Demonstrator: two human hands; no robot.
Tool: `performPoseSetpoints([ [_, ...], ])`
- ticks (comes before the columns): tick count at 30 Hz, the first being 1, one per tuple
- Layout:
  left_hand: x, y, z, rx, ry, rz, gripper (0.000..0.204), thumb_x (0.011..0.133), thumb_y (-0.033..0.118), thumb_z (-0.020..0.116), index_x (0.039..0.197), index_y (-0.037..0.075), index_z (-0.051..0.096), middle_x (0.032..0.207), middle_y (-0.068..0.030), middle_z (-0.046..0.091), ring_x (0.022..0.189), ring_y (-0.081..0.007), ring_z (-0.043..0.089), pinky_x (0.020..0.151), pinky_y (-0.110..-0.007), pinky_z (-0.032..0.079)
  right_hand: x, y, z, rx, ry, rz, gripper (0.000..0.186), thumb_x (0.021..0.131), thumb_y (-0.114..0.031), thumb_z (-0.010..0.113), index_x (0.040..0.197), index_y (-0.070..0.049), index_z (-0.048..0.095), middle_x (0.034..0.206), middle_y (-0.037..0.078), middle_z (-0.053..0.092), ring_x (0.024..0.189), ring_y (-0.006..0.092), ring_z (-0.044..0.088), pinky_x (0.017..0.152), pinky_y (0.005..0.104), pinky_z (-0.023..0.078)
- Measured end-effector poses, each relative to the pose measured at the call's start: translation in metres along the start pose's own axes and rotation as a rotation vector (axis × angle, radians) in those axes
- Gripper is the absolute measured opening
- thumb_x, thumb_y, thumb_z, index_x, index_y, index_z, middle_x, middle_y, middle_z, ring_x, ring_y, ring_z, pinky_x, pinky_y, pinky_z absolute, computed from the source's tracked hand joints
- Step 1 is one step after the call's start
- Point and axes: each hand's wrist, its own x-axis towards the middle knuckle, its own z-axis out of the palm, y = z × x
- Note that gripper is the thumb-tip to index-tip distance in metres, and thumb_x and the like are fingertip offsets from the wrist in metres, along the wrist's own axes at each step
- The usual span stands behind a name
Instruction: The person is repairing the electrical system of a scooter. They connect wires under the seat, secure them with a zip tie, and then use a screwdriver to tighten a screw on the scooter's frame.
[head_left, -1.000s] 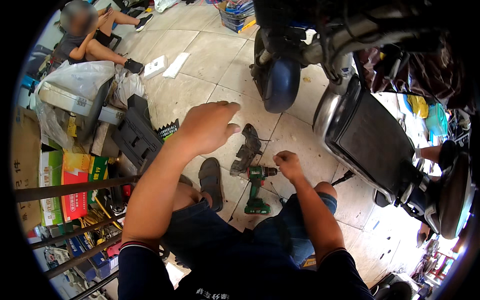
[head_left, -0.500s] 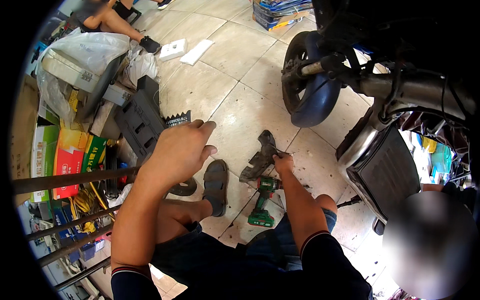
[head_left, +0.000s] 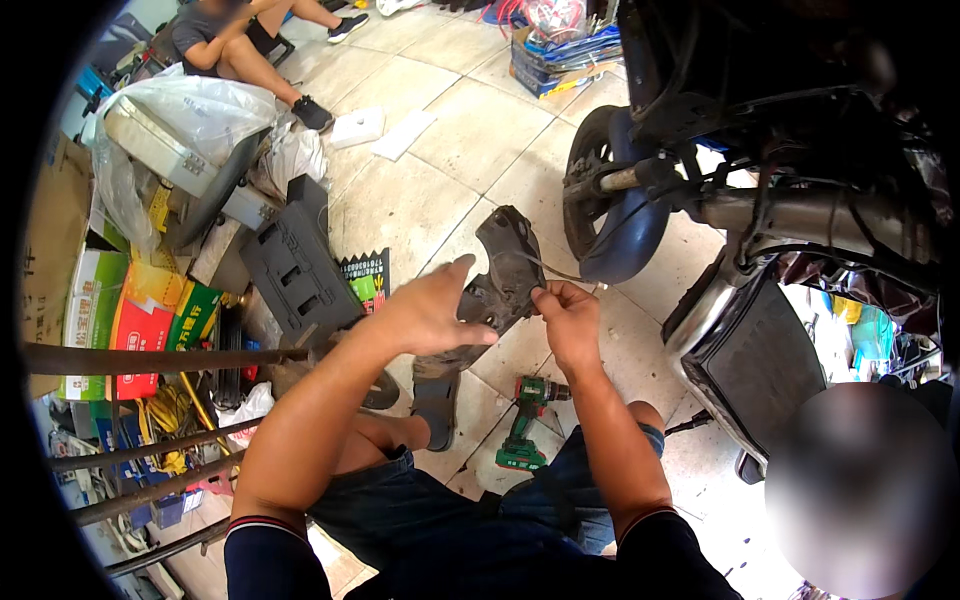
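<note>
Work in hand, as I judge it: a dark moulded part (head_left: 512, 262) being picked up and steadied by two hands. Part lies at the centre of the frame, tilted, its upper end toward the top and its lower end overlapping the sandal (head_left: 434, 418). Looks raised off the tiled floor (head_left: 470, 135); clearance cannot be told.

Right hand (head_left: 572, 322): thumb and fingers pinched on the part's right edge. A thin strip or cable (head_left: 567, 274) sticks out just above that grip; whether attached, unclear.

Left hand (head_left: 430, 312): released, thumb and fingers spread wide on either side of the part's left edge. Contact cannot be told from this angle.

Next move, my judgement: calls for the left hand to close on the part's lower half, so the one-edge pinch doesn't let it swing.

Nearby: green-and-black drill (head_left: 523, 425) on the floor, lower centre, apart from both hands. Blue mudguard (head_left: 628, 225) upper right; black case (head_left: 300, 262) left.
</note>
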Motion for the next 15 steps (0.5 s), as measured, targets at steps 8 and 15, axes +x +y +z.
performPoseSetpoints([
  [8, 0.012, 0.023, -0.006, -0.791, 0.000, 0.035, 0.047, 0.092, 0.021, 0.083, 0.126, -0.007, 0.066, 0.109, -0.0160, 0.075, 0.097, -0.0247, 0.071, 0.089, -0.035, 0.056, -0.044, -0.085, -0.007, -0.003, 0.037, -0.191, 0.014, 0.098, -0.009, 0.076, 0.104, 0.004, 0.075, 0.089, 0.000, 0.073, 0.078, 0.0066, 0.061, 0.072, 0.0248, 0.049],
  [15, 0.000, 0.048, -0.009, -1.596, -0.234, 0.126, 0.052, 0.091, 0.011, 0.070, 0.137, -0.011, 0.059, 0.111, -0.0167, 0.073, 0.084, -0.0266, 0.072, 0.073, -0.037, 0.058, -0.082, -0.142, -0.060, -0.196, 0.021, -0.532, 0.035, 0.093, -0.010, 0.079, 0.125, 0.002, 0.070, 0.125, 0.012, 0.073, 0.112, 0.0188, 0.065, 0.097, 0.0330, 0.049],
])
